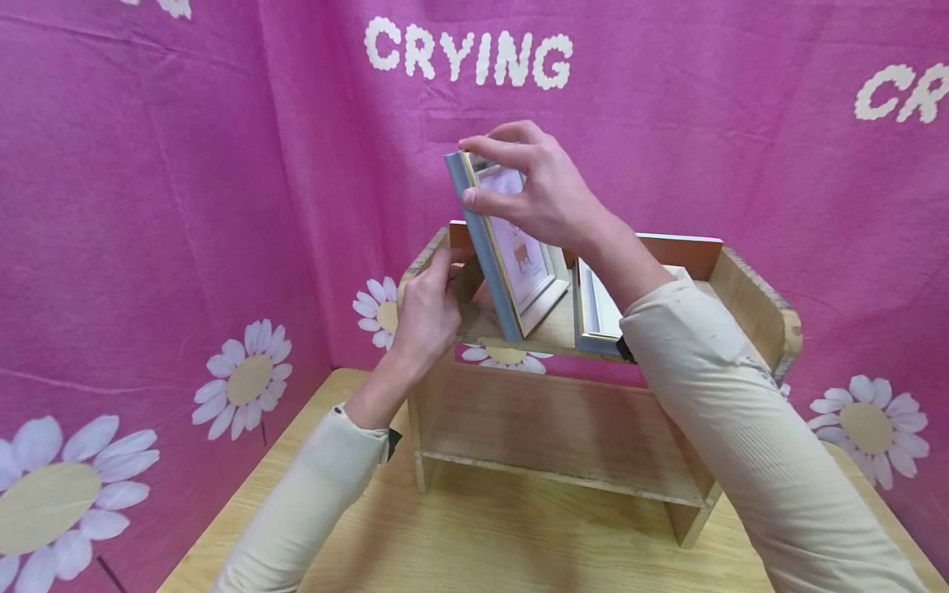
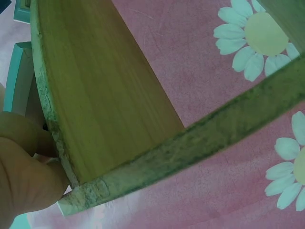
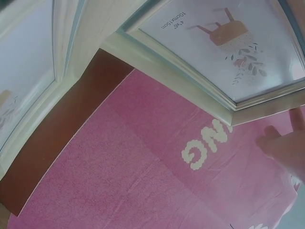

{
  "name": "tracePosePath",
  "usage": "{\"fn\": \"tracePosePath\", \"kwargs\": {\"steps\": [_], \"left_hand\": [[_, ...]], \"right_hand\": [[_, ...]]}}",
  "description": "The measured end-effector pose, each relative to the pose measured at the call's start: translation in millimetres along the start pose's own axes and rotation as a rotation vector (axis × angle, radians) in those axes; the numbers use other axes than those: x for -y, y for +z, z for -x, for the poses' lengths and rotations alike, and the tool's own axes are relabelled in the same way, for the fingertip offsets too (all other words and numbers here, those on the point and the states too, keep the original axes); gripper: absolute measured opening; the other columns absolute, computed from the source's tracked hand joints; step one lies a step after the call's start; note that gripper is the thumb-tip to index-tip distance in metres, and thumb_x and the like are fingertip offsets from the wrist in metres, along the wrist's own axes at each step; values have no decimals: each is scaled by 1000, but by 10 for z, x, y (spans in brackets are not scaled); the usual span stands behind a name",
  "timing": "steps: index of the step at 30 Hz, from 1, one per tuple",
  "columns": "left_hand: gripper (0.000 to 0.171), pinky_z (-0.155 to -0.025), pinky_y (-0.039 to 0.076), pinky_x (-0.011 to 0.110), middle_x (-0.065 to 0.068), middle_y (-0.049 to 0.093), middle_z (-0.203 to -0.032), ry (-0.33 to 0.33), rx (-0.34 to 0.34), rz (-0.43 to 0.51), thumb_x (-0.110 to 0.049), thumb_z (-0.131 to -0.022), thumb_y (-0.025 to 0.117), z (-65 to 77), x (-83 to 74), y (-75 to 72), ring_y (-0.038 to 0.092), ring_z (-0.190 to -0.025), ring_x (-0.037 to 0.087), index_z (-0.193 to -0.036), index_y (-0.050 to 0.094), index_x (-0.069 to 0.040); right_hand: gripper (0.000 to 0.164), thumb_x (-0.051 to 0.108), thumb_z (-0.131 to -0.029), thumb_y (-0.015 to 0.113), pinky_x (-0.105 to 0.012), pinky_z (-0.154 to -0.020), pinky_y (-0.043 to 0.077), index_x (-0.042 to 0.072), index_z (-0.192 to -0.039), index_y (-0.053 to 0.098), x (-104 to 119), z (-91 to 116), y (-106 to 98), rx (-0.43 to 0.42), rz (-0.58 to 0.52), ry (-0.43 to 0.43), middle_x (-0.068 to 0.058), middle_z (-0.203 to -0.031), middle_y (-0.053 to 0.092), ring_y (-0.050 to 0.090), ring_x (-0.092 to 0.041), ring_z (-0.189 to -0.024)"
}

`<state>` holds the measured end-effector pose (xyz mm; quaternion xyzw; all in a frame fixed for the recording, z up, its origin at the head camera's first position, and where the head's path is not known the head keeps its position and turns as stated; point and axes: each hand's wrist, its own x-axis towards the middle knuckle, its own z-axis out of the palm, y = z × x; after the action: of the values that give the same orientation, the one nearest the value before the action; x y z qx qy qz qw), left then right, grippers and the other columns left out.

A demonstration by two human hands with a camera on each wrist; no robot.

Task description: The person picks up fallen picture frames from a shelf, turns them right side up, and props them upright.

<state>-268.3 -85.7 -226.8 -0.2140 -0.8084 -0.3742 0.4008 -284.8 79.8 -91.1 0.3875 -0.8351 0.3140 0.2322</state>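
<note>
My right hand [image 1: 552, 185] grips a picture frame [image 1: 522, 247] by its upper part, thumb on the blue-grey edge and fingers over the top. The frame leans to the left, its lower corner at the front edge of the top board of a small wooden shelf [image 1: 549, 412]. Behind its glass, the right wrist view shows a print of a chair-like shape with leaves [image 3: 228, 38]. At the shelf's left end, my left hand [image 1: 430, 313] holds the front edge of the board; its fingertips are partly hidden. A second picture frame [image 1: 599, 305] sits on the top board, partly behind my right forearm.
The shelf stands on a light wooden table [image 1: 356, 527]. Its raised side panel [image 1: 764, 305] closes the right end, with a reddish-brown back strip [image 1: 682, 251] behind. A pink cloth [image 1: 185, 165] with daisies and white letters hangs around the table.
</note>
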Motion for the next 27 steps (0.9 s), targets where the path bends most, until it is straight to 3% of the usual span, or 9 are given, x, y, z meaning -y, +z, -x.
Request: {"fn": "tracePosePath", "kwargs": {"steps": [3,7,10,14,17,19,22,27], "left_hand": [[26,-91,57,42,18,72,-106,52,-32,-10,8,-94,53,31,24,-18,69,-100,30,-118,59,-1],[25,-92,54,41,21,66,-105,136,-136,-30,11,-89,52,118,15,-22,65,-100,33,-113,61,6],[26,-88,54,38,19,64,-105,157,-176,16,9,-88,54,197,-53,-9,63,-98,30,-113,61,6],[33,-80,57,29,16,63,-104,126,-89,173,1,-91,60,273,-187,46,64,-91,22,-124,53,4],[52,-77,58,27,16,60,-105,70,-10,267,-3,-91,66,304,-273,118,64,-88,20,-136,40,1],[65,-78,58,27,16,59,-107,35,5,291,-5,-89,70,308,-317,167,64,-89,21,-142,32,-3],[79,-84,58,31,17,57,-117,9,-16,269,-7,-88,72,296,-369,214,64,-99,23,-149,22,-6],[82,-94,56,38,20,52,-130,10,-65,176,-6,-87,72,285,-411,201,60,-113,29,-152,23,-6]], "right_hand": [[55,32,-88,74,-43,-104,41,22,-140,59,7,-13,13,0,13,-9,-8,-141,47,41,-22,-129],[54,32,-88,74,-42,-103,41,23,-139,60,7,-19,18,-6,16,-21,-8,-141,48,42,-22,-129],[54,32,-87,75,-42,-103,41,22,-139,60,-4,-15,20,-16,9,-22,-8,-141,48,42,-23,-129],[54,31,-88,74,-44,-102,41,22,-139,60,-27,10,12,-28,0,-12,-9,-141,47,41,-24,-129],[54,31,-88,74,-45,-101,41,21,-139,60,-43,23,5,-36,-1,-2,-9,-141,47,42,-25,-128],[54,31,-88,74,-45,-100,42,21,-139,60,-50,16,9,-39,4,1,-9,-141,47,44,-25,-127],[54,32,-88,74,-45,-96,46,22,-139,60,-46,-6,24,-38,20,-3,-9,-141,47,48,-26,-122],[46,30,-94,69,-47,-96,48,18,-138,61,-35,-62,51,-42,41,-50,-12,-136,49,52,-26,-118]]}}
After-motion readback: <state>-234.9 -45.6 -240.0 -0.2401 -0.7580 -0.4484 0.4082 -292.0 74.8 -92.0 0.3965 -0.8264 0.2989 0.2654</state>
